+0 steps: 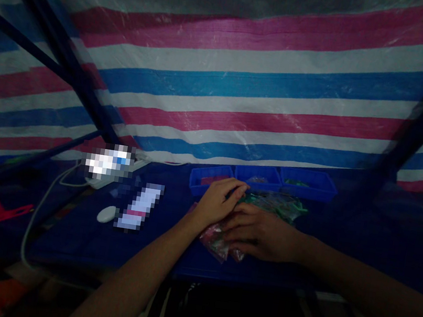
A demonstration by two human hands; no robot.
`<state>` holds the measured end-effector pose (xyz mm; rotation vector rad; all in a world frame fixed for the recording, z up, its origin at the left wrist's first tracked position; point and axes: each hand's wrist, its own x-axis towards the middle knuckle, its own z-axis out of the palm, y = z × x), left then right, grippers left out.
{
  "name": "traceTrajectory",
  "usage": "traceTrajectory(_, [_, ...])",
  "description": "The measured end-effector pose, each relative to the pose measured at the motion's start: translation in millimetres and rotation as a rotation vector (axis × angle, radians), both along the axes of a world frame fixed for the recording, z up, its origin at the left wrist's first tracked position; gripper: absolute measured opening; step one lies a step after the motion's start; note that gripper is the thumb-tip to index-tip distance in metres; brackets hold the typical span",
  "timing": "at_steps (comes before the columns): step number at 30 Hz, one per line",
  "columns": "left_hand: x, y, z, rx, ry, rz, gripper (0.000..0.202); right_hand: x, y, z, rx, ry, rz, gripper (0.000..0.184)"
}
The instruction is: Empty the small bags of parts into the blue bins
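On the blue table, a pile of small clear plastic bags lies between my hands. The bags nearer me [215, 243] show reddish contents, and the farther bags [282, 205] show green ones. My left hand [216, 201] rests at the pile's left edge, with a gap between thumb and fingers; nothing shows in it. From the right, my right hand [265, 235] reaches over the pile, its fingers curled on the reddish plastic bags. Its palm and thumb are hidden. Just behind my hands stand three blue bins, a left bin [197, 178], a middle bin [257, 185] and a right bin [326, 186].
Left on the table lie a blurred-out phone [140, 207], a round white object [106, 214] and a white power strip [99, 181] with a cable [29, 224]. A red object [4, 212] is farther left. Dark metal posts frame a striped plastic sheet [238, 85] behind.
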<state>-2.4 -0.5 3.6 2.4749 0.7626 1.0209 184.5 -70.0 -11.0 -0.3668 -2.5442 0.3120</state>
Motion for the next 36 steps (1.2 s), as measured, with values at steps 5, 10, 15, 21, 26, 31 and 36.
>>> traceTrajectory(5, [-1,1,-0.3,0.005,0.015,-0.01,0.036,-1,-2,1.9,-0.014,0.031,-0.04,0.02])
traceTrajectory(10, [-2,0,4.3,-0.067,-0.032,-0.02,0.037,3,-3,4.8,-0.108,0.101,-0.125,0.015])
traceTrajectory(15, [-3,2,3.3,-0.278,-0.067,-0.129,0.043,18,7,3.9,-0.249,0.253,-0.357,0.015])
traceTrajectory(21, [-4,9,-8.3,-0.432,-0.073,-0.168,0.04,28,22,2.3,-0.536,0.565,-0.456,0.015])
traceTrajectory(26, [-3,9,-7.2,-0.489,-0.142,-0.198,0.037,29,22,7.0,-0.769,0.718,-0.388,0.019])
traceTrajectory(31, [-3,11,-8.1,-0.64,-0.241,-0.243,0.049,33,21,14.2,-0.7,0.77,-0.451,0.03])
traceTrajectory(36, [-1,10,-6.1,-0.643,-0.374,-0.181,0.056,32,28,9.5,-0.646,0.813,-0.469,0.026])
